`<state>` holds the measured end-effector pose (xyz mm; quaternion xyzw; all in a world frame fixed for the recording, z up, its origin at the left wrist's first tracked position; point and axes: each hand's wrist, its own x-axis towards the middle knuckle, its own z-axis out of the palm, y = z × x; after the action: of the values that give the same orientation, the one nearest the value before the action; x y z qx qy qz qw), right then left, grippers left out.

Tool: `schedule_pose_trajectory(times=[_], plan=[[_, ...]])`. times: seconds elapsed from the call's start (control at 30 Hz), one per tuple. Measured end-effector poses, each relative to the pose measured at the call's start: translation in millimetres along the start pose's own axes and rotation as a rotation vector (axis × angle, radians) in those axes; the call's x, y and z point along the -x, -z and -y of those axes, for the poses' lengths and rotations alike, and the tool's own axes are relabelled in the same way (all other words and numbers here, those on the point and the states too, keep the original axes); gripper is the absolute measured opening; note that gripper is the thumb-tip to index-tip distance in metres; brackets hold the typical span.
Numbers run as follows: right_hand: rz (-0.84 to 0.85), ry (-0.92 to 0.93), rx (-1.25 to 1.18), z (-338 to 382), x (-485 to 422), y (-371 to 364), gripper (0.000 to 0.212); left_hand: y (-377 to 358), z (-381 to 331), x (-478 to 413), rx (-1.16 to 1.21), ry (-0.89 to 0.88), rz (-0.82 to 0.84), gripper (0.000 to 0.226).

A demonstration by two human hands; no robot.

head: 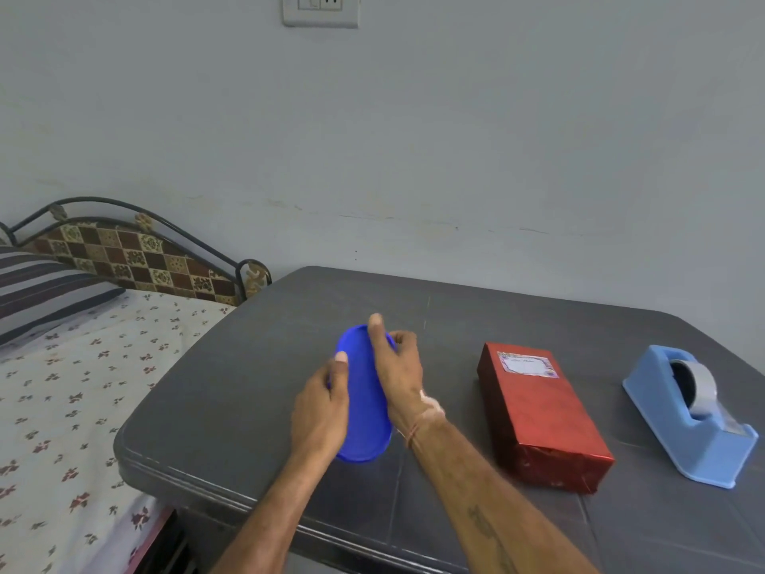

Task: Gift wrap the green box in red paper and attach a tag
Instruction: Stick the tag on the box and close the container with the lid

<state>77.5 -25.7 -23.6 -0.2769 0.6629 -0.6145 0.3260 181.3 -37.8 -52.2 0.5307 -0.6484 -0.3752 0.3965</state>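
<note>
Grey tabletop (248, 387): red-paper-wrapped, tagged box (542, 420) set aside as finished; my left hand (321, 408) and right hand (399, 370) grip seemingly a blue oval plastic lid (366, 412).

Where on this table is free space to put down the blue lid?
The table is bare left of the blue lid, toward the bed, and along the far edge behind the red box. Tighter: the gap between red box and tape dispenser.

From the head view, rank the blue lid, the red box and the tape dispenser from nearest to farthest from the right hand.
1. Blue lid, held in the right hand.
2. Red box, just to its right.
3. Tape dispenser, farthest right.
</note>
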Motion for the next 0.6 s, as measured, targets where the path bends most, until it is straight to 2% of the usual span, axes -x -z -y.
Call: schedule_pose_trajectory(times=[0.1,0.17,0.23,0.27,0.37,0.47,0.6], plan=[[0.018,0.217,0.223,-28.8,31.2,-6.7,0.044,3.5,1.6,-14.5,0.104,0.153,-0.027,0.065],[-0.048,0.243,0.285,-42.0,30.6,-10.3,0.042,1.1,4.5,-17.3,0.027,0.152,-0.001,0.066],[-0.068,0.182,0.281,-44.9,20.2,-18.6,0.039,1.4,9.5,-20.9,0.041,0.166,0.033,0.062],[-0.078,0.141,0.243,-44.9,12.9,-23.9,0.037,2.8,11.9,-25.4,0.121,0.168,0.074,0.053],[-0.069,-0.071,0.005,-44.5,-10.3,-41.7,0.030,21.8,19.3,-41.1,0.320,0.136,0.196,0.013],[0.090,-0.194,-0.125,-44.3,-22.2,-54.0,0.033,39.7,32.1,-49.9,0.320,0.126,0.170,0.015],[0.194,-0.173,-0.034,-42.8,-17.7,-57.0,0.025,43.8,43.2,-59.5,0.286,0.165,0.113,0.015]])
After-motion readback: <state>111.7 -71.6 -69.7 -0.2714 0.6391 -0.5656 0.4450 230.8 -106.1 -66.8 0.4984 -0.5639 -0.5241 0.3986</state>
